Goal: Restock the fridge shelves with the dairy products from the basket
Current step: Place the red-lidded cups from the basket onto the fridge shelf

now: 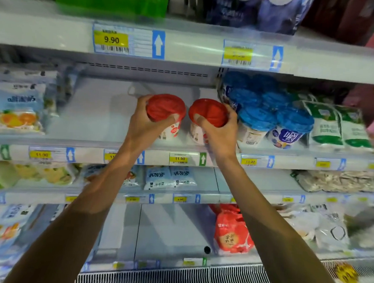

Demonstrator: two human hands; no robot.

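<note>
Red lids cap the two white cups that the person holds side by side, just apart, over the bare middle stretch of the fridge shelf (91,113). The left hand (146,125) grips the left cup (166,109) from its near side, thumb curled over the lid's front rim and fingers wrapped round the far side. The right hand (220,132) grips the right cup (207,113) the same way, thumb laid across the lid. Both cups tilt so that their lids face the camera; whether their bases touch the shelf floor cannot be told. Just beside the right cup, on the same shelf, stands a tight cluster of blue-lidded cups (271,111), and further right lean green-and-white pouches (336,126). At the shelf's left end lie packs printed with orange slices (14,113). A yellow price tag reading 11.90 (179,158) sits on the shelf's front rail below the cups. The shelf underneath carries white-and-blue pouches (170,178), and lower down a red bag (231,229) rests against a divider.
</note>
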